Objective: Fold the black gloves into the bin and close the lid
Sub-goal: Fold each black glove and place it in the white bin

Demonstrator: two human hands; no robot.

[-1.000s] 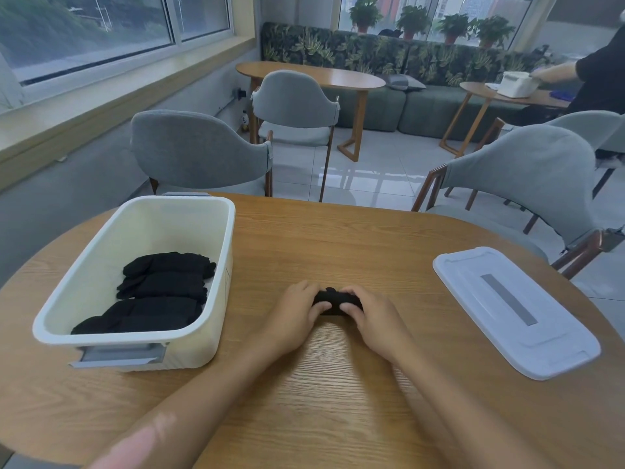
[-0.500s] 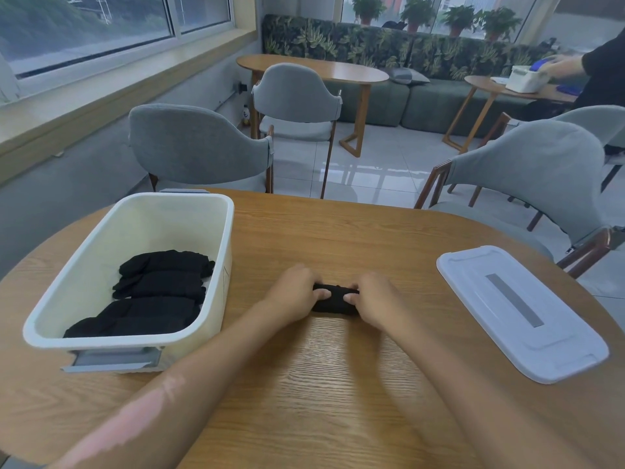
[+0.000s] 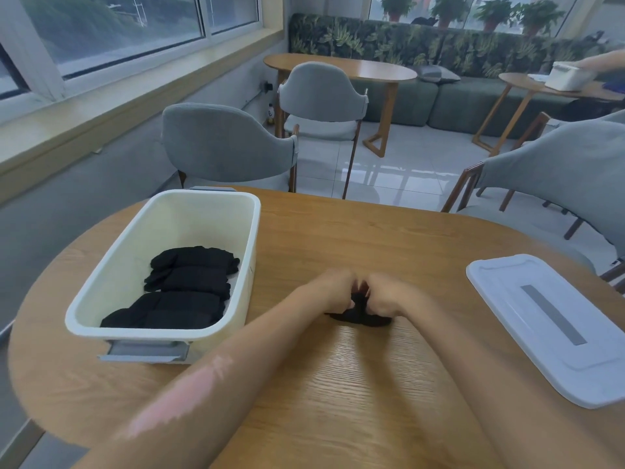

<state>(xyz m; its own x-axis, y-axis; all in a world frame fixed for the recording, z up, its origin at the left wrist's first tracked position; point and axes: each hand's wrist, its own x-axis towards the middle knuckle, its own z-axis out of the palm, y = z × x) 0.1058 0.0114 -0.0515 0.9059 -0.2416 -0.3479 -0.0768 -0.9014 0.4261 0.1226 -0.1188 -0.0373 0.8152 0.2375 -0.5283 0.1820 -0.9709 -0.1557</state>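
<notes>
Both hands, left hand (image 3: 333, 291) and right hand (image 3: 389, 297), grasp one bunched black glove (image 3: 360, 314) at mid-table (image 3: 338, 384); folded gloves (image 3: 189, 289) lie in the bin (image 3: 250, 265) near the left edge; lid (image 3: 548, 326) rests by the right edge.

Looks like a café or office lounge: several oval light-wood counters (image 3: 338, 231) with grey upholstered wooden-legged armchairs (image 3: 223, 143) drawn up to them, a long green bench sofa with a leaf-print back (image 3: 439, 45) along the far wall, potted green plants (image 3: 490, 11) on the sill behind, glossy pale floor tiles (image 3: 399, 164), wide windows (image 3: 118, 25) at left.
</notes>
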